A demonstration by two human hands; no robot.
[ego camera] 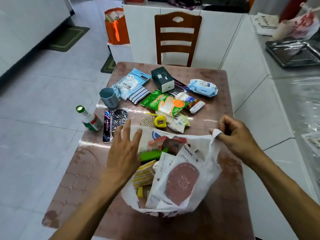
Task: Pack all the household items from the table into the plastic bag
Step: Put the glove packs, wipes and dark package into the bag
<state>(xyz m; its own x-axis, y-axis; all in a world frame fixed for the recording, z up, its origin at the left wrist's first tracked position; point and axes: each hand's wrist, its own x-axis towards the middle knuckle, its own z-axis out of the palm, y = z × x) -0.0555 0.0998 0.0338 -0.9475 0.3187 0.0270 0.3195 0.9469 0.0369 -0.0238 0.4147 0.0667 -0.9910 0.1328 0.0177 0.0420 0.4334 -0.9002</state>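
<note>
A white plastic bag lies open on the table's near half, holding several items, among them a brown pad in a white pack and yellow sponges. My right hand pinches the bag's right handle and pulls it up. My left hand hovers over the bag's left rim with fingers spread, holding nothing. Beyond the bag lie a yellow tape measure, a green glove pack, a wet-wipes pack, a dark box, a grey cup, a green-capped bottle and a black flat pack.
The brown table has its left edge beside the bottle. A wooden chair stands at the far side. White counters run along the right with a metal tray. An orange bag sits on the floor at the back.
</note>
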